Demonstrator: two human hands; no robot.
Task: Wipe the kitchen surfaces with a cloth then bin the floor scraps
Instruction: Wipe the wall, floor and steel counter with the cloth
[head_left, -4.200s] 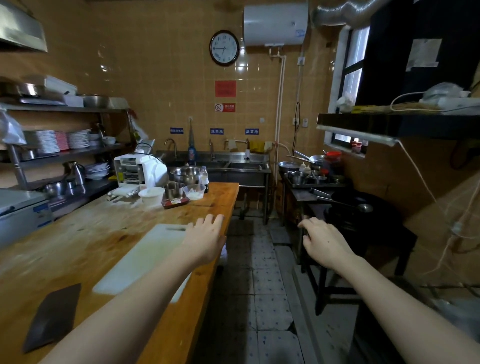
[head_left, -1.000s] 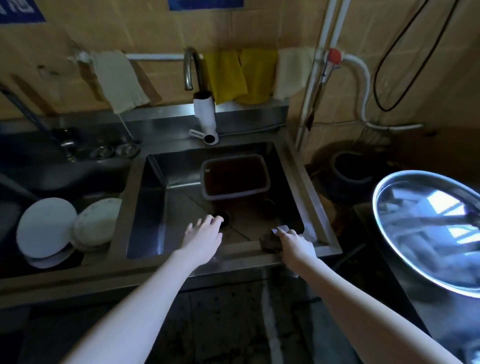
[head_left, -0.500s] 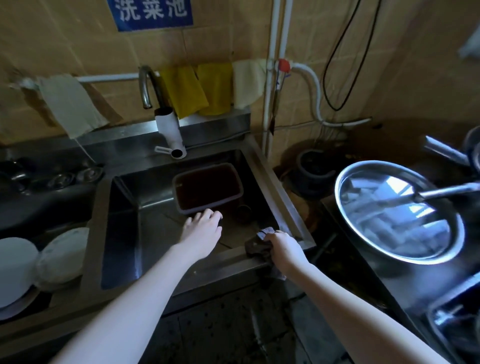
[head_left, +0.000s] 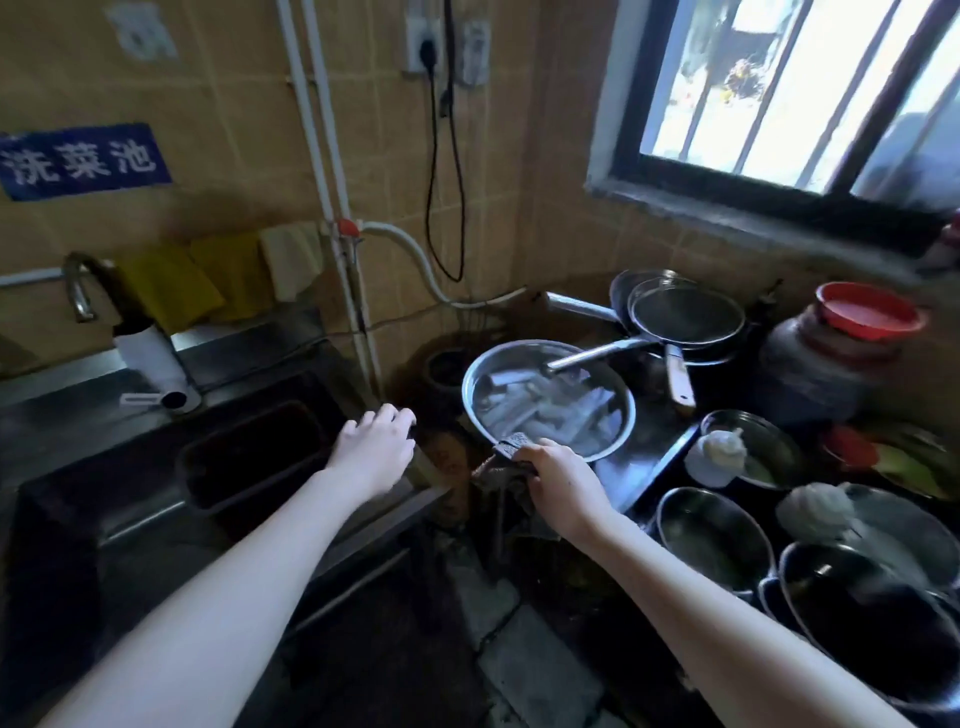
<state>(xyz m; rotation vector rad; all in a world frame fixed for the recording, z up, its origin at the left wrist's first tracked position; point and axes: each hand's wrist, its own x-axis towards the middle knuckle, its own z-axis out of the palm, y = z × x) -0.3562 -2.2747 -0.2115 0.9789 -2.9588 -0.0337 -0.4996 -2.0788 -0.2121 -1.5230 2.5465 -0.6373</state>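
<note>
**Dark cloth gripped between sink and counter**

Head view, looking down at two bare forearms. At the centre of the frame the right hand (head_left: 563, 480) is clenched round a dark cloth (head_left: 506, 454). One end pokes out above the knuckles and the rest hangs limp below, over the gap between the steel sink (head_left: 130, 519) on the left and the counter (head_left: 631, 462) on the right.

The cloth looks soft, light and probably damp, so it should fold and drape easily. A bunched fistful, as here, suits it best for wiping.

The left hand (head_left: 374, 447) hovers over the sink's right rim, fingers loosely curved and holding nothing.

A brown rectangular tub (head_left: 249, 457) sits in the sink. Right of centre is a round, shiny steel bowl (head_left: 548, 400) of water with pale strips in it. Dark pans (head_left: 685, 317) lie above it. The floor (head_left: 519, 665) below is dim, cracked tile.
</note>
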